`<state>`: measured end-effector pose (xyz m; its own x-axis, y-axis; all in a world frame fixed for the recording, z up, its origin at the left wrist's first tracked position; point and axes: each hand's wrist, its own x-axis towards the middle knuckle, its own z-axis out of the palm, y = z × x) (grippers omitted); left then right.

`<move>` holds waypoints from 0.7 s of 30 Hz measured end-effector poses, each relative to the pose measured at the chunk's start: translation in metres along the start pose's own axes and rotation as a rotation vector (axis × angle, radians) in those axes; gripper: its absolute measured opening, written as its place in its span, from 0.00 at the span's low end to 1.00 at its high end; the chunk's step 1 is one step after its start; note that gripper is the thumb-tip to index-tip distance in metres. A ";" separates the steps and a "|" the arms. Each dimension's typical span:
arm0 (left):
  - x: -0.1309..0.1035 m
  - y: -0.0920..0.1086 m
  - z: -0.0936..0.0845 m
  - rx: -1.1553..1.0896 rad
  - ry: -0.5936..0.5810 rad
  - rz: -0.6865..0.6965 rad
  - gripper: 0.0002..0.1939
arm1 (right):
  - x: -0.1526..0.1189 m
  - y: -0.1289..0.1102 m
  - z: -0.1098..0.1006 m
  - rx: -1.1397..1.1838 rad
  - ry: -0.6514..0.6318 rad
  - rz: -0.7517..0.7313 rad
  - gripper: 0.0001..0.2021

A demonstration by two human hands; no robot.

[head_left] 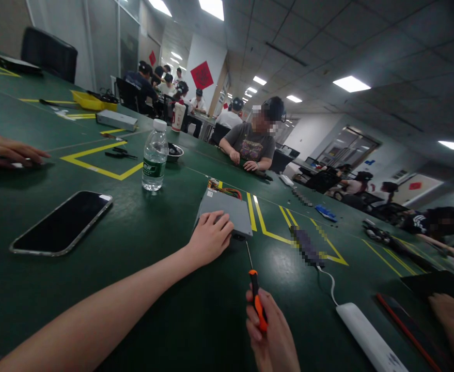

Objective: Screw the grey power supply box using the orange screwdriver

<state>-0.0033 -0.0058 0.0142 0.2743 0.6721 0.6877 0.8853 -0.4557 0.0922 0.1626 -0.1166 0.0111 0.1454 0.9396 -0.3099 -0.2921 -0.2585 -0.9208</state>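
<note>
A grey metal power supply unit sits on the green table, with coloured wires at its far side. My left hand lies over its near left part, fingers bent across the top and holding it. In my right hand is a screwdriver with an orange and black handle, its thin shaft pointing up and away. The screwdriver's tip is close to the unit's near right edge; whether it touches cannot be made out.
A water bottle stands behind my left forearm, and a phone lies to the left. A white power strip with a cable is at right. Yellow tape marks the table. Another person's hand rests far left; a person sits opposite.
</note>
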 end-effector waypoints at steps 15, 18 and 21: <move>0.002 0.002 -0.001 0.027 -0.012 -0.001 0.10 | 0.003 -0.006 0.008 0.313 -0.001 0.271 0.30; 0.001 0.002 0.001 0.028 -0.010 -0.004 0.11 | 0.002 -0.008 0.010 0.281 0.009 0.230 0.29; 0.002 0.001 0.000 0.030 -0.012 -0.004 0.11 | 0.003 -0.004 0.009 0.202 0.035 0.155 0.26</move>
<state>-0.0015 -0.0050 0.0156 0.2753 0.6809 0.6787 0.8973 -0.4354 0.0728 0.1559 -0.1102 0.0160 0.1159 0.8831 -0.4547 -0.4957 -0.3452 -0.7969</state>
